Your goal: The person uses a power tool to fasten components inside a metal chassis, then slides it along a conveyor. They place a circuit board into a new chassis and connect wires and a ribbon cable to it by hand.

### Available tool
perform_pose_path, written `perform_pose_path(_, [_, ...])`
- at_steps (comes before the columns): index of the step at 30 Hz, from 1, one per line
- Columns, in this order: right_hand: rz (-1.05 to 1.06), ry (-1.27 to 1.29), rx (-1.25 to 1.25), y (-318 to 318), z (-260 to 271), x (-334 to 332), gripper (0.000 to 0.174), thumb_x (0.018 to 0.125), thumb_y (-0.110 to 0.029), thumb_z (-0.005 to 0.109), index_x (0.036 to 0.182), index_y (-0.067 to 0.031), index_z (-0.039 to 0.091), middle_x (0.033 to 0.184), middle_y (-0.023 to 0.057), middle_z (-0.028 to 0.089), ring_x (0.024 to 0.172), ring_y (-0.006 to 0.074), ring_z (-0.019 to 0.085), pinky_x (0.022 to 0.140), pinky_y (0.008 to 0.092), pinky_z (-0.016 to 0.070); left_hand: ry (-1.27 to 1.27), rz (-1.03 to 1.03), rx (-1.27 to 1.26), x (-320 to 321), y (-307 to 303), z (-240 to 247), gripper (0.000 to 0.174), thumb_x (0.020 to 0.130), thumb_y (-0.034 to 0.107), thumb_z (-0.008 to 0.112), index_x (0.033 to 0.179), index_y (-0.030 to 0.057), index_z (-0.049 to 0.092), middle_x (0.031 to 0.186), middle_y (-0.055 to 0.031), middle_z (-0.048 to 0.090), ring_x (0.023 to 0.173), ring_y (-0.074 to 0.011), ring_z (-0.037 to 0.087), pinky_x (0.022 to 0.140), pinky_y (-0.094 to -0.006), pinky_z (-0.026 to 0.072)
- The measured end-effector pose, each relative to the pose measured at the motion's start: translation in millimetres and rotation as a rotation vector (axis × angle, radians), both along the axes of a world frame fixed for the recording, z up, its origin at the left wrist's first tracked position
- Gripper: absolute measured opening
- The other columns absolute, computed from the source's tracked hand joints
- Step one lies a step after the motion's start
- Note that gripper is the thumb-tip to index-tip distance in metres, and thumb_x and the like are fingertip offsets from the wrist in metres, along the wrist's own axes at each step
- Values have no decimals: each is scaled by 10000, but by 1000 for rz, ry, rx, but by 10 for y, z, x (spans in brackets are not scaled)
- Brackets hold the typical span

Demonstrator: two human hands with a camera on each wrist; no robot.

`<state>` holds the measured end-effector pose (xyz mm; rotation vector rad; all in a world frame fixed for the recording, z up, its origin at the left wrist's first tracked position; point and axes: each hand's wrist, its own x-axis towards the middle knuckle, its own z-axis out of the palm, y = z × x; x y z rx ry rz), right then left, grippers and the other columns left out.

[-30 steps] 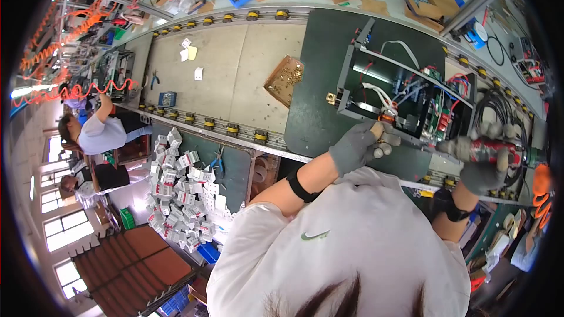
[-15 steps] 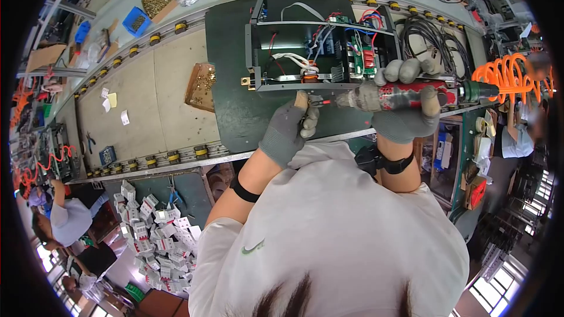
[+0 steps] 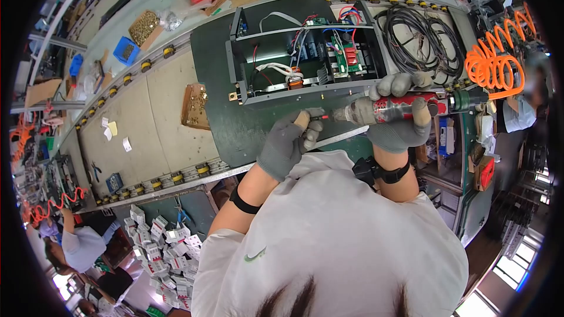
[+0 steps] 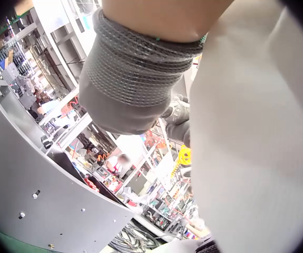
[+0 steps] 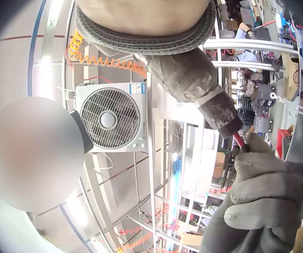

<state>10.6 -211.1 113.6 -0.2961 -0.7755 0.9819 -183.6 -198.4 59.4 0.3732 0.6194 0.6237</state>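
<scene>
My right hand (image 3: 396,132), in a grey glove, grips a worn red air screwdriver (image 3: 405,107) that lies level, its nose toward the left. From its chuck (image 5: 229,126) sticks a thin bit (image 5: 238,139) with a red shank. My left hand (image 3: 286,144), gloved too, pinches the bit's dark end between thumb and fingers; whether a screw is there, I cannot tell. Just beyond both hands is an open grey metal chassis (image 3: 305,95) with wires, a copper coil and a green circuit board (image 3: 343,56). In the left wrist view my left fingers are hidden behind the glove's back.
The chassis rests on a dark green board (image 3: 214,105) over a roller conveyor. Black cables (image 3: 417,41) lie coiled at its right. An orange coiled hose (image 3: 496,70) runs from the screwdriver. A carton of brass screws (image 3: 195,105) is at left; white breakers (image 3: 161,252) are piled below.
The head view has turned. The screwdriver has come left, up to my left hand, and its bit is now between the left fingers. That hand has drawn back from the chassis edge.
</scene>
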Motion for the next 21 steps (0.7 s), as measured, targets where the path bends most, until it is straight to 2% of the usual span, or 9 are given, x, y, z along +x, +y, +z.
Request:
perform_pose_path(3, [-48,39,-22,-39,-14,85,326,838,-151,532,1148,-60,488,895,134,559,831,281,558,721,433,461,-185,-82,-123,49,119,39,565,951,401,464,1226,-92,454,888,-79,522,700,-91,422,571,-201,343])
perform_pose_path(4, [-88,45,-34,-56,-11,117,317,839,-150,530,1140,-59,491,894,134,560,832,281,558,717,432,461,-39,-70,-47,84,205,-119,531,939,403,462,1217,-47,510,870,-66,551,644,-97,413,549,-226,346])
perform_pose_path(5, [-128,51,-46,-68,-12,158,308,840,-150,527,1132,-58,495,894,134,561,832,282,558,714,432,462,-35,-79,-42,101,318,-250,531,939,403,462,1217,-47,510,870,-66,551,644,-97,413,549,-226,346])
perform_pose_path(7, [-185,26,-62,-92,-21,261,291,842,-160,523,1114,-57,501,879,130,555,828,280,557,719,432,464,570,99,509,183,595,-324,330,915,233,494,1122,0,602,798,-93,606,627,-137,487,569,-246,413])
perform_pose_path(9, [-260,34,-87,-112,-15,325,282,841,-164,518,1100,-56,503,863,126,543,808,276,556,718,427,467,890,298,912,367,913,-308,287,876,172,500,1084,21,627,804,-104,643,686,-169,562,646,-292,453])
perform_pose_path(13, [-338,81,-143,-157,-47,432,283,827,-151,516,1095,-60,507,856,123,532,785,270,554,692,416,472,1128,156,1137,517,1420,-413,282,874,168,520,1105,40,618,873,-120,663,736,-197,600,700,-304,462])
perform_pose_path(15, [-360,103,-165,-178,-68,491,282,826,-147,516,1093,-58,508,856,122,537,784,269,558,692,416,473,976,34,1027,537,1496,-434,252,875,159,518,1065,32,624,879,-128,647,763,-233,602,721,-306,462])
perform_pose_path(19, [-390,156,-212,-205,-170,623,276,825,-128,511,1090,-51,509,866,120,559,790,268,578,699,416,480,744,-179,1135,485,1572,-682,203,865,130,527,1010,17,613,904,-128,622,812,-253,592,746,-308,459])
perform_pose_path(21, [-367,196,-213,-205,-218,687,274,823,-120,510,1088,-48,510,872,120,577,799,271,590,705,421,485,667,-191,1426,472,1636,-777,188,855,130,495,953,6,597,875,-71,582,809,-141,562,710,-283,445])
